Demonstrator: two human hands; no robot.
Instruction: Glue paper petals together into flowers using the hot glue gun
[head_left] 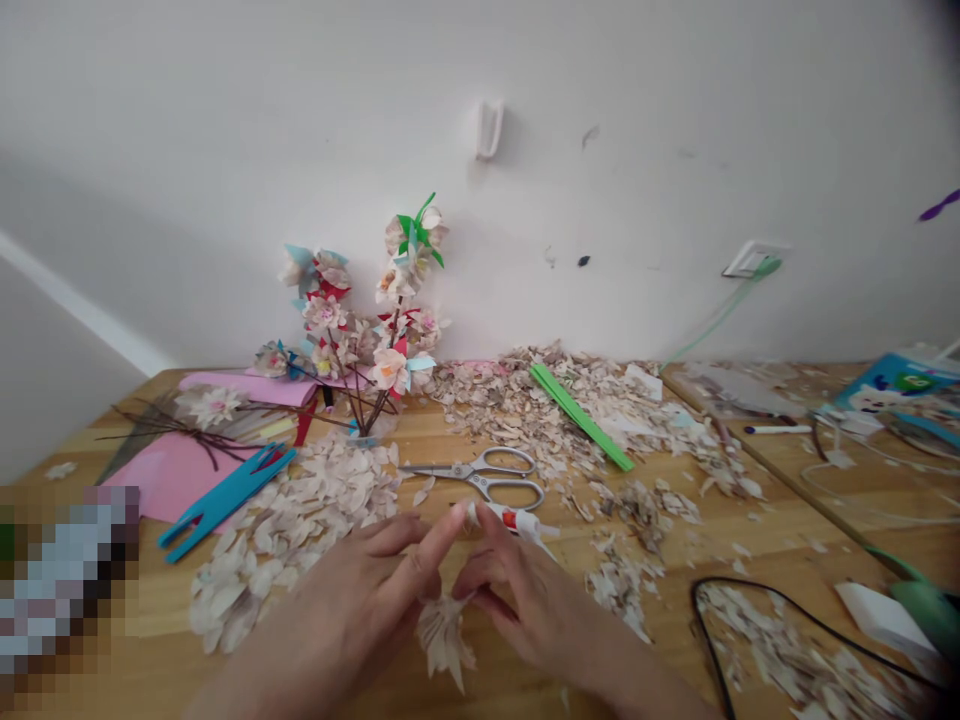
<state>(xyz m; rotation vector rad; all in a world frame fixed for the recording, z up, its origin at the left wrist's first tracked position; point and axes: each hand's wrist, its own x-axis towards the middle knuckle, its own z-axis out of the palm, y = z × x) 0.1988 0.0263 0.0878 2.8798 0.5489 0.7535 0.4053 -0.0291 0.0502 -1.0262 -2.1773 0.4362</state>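
My left hand (375, 585) is closed in front of me, with a flower of pale dried petals (445, 640) hanging below its fingers. Close beside it, my right hand (525, 590) has its fingers bent inward, the lower ones near the top of the flower. Both index fingertips meet at a small whitish bit (471, 514), too small to name. Just behind the right fingers lies a white and red tube or bottle (523, 521), partly hidden. Grey scissors (480, 472) rest beyond the hands, blades pointing left. A pile of loose pale petals (322, 510) spreads to the left.
Finished-looking flowers on twigs (390, 370) stand against the wall. Green paper strips (581, 415) cross a large heap of petals (487, 400). A blue flat tool (225, 503) and pink paper (161, 475) lie left. A black cable (701, 630) curves at right.
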